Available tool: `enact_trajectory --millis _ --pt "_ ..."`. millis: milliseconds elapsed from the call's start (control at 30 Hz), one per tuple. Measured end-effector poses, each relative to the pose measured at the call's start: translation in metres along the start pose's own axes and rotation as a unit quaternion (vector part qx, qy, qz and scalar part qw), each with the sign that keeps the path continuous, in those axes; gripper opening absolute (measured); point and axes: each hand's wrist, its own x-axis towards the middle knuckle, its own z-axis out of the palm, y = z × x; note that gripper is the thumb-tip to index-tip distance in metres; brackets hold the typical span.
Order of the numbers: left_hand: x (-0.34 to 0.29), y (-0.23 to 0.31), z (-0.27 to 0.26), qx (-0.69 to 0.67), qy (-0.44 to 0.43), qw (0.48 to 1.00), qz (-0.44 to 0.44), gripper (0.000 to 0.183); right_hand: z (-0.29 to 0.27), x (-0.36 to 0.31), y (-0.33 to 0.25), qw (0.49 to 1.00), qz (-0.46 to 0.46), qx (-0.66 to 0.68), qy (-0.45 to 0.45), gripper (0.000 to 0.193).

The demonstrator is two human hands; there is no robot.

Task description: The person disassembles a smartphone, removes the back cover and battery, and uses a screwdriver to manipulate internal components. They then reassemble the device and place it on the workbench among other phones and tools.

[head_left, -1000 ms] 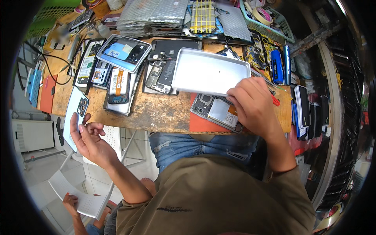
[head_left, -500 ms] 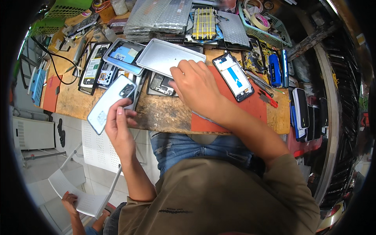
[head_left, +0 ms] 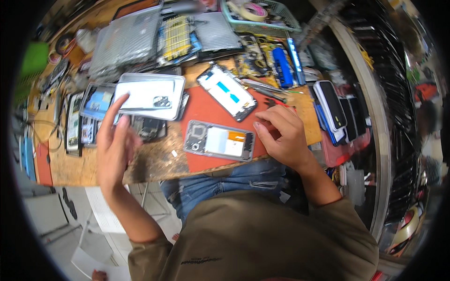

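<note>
A pale phone back cover (head_left: 145, 93) with a dark camera block lies in a shallow grey tray (head_left: 177, 112) at the left. My left hand (head_left: 115, 145) is at the tray's left end, forefinger stretched out near the cover's edge, the other fingers blurred; it holds nothing I can see. My right hand (head_left: 283, 133) hovers with loosely bent fingers just right of an opened phone (head_left: 218, 140), nothing visible between them. That phone lies on the red mat (head_left: 192, 164), its inside with an orange strip showing. Behind it, a phone frame (head_left: 226, 92) with a blue strip lies tilted.
Several opened phone parts (head_left: 149, 129) lie left of the mat. Bubble-wrap packs (head_left: 129, 44) are piled at the back, beside a bundle with yellow bands (head_left: 176, 40). Tools (head_left: 267, 89) and a blue cylinder (head_left: 282, 68) stand right. A teal basket (head_left: 281, 21) holds tape rolls.
The back cover has gone from my left hand into the tray. My right hand has left the tray and moved right, uncovering the opened phone on the mat. The view has shifted.
</note>
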Motion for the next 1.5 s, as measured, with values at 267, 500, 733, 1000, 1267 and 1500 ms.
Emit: enact_trajectory --millis 267,500,733,1000,1267,1500 --pt "-0.055 -0.031 0.071 0.073 -0.093 0.983 0.14 0.035 -0.014 0.014 0.073 0.995 0.089 -0.011 0.035 0.011" --pt "-0.011 -0.005 0.126 0.406 -0.229 0.826 0.316 0.101 0.04 0.09 0.103 0.977 0.021 -0.141 -0.159 0.012" --pt "-0.033 -0.008 0.116 0.393 -0.15 0.882 0.211 0.101 0.011 0.076 0.093 0.996 -0.088 0.008 -0.03 0.011" --pt "-0.048 -0.016 0.122 -0.203 -0.076 0.976 -0.023 0.099 -0.021 0.05 0.059 0.974 0.118 0.191 -0.004 0.027" --pt "-0.066 -0.034 0.151 -0.234 -0.042 0.967 -0.091 0.064 0.002 0.094 0.106 0.985 0.022 -0.173 -0.016 0.038" --pt "-0.079 -0.029 0.144 -0.084 -0.036 0.993 -0.068 0.044 0.031 0.086 0.085 0.972 -0.022 -0.051 -0.23 0.013"
